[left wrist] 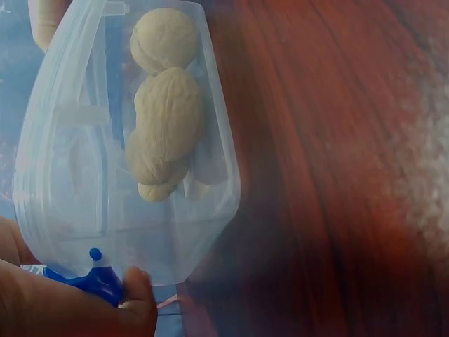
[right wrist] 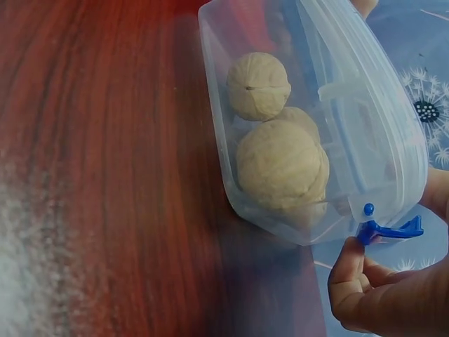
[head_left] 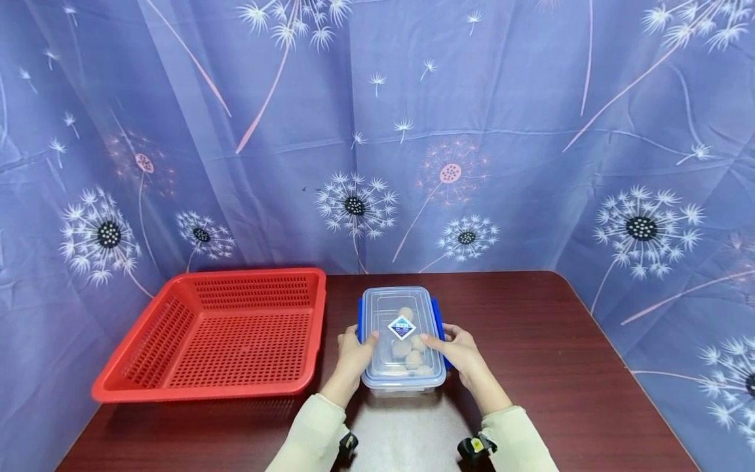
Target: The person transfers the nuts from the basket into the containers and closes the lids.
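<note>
A clear plastic food container (head_left: pixel 383 305) with a lid and blue side latches stands on the table, a diamond-shaped label on top. Several walnuts (right wrist: pixel 280 165) lie inside it. My left hand (head_left: pixel 356 354) holds the container's left side, its thumb on the lid edge. At the opposite side my right hand (head_left: pixel 463 353) grips it, thumb on the lid and fingers at the side. In the right wrist view the blue latch (right wrist: pixel 393 229) sticks outward by the fingers. The left blue latch (left wrist: pixel 105 284) lies between left-hand fingers, partly hidden.
Left of the container stands a red plastic basket (head_left: pixel 212 395) with perforated walls, nothing seen inside. Both are on a dark reddish-brown wooden table (head_left: pixel 531 341). A blue dandelion-print curtain (head_left: pixel 519 164) borders the table at the back and sides.
</note>
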A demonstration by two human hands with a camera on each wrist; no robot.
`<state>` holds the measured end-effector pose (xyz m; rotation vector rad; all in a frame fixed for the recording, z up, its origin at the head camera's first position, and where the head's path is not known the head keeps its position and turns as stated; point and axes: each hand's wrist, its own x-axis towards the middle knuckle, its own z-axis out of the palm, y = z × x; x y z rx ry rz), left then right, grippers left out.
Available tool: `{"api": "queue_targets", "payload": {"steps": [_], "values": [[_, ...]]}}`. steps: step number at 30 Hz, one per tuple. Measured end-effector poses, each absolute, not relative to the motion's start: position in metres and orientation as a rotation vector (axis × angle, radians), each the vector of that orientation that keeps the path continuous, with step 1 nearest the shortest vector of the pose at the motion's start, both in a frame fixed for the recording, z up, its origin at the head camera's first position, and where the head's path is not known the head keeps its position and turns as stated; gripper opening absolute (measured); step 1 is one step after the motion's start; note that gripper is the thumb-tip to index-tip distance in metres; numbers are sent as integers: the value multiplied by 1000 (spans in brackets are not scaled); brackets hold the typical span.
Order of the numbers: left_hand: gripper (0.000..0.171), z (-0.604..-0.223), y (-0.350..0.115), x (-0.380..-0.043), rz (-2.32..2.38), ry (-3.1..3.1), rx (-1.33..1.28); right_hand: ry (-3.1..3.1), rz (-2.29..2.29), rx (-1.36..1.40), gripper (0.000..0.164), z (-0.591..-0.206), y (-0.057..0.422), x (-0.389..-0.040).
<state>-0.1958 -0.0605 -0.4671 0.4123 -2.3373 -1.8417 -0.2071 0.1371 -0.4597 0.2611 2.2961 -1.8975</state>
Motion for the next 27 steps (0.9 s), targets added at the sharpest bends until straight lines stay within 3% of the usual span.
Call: {"api": "queue_targets", "payload": {"steps": [15, 27], "values": [[56, -468, -51, -198, -1513, -2517, 173, 2628, -1801, 160, 55, -459, 129, -199], [54, -465, -48, -197, -1454, -2533, 173, 2957, -1480, -14, 54, -467, 122, -196]]}}
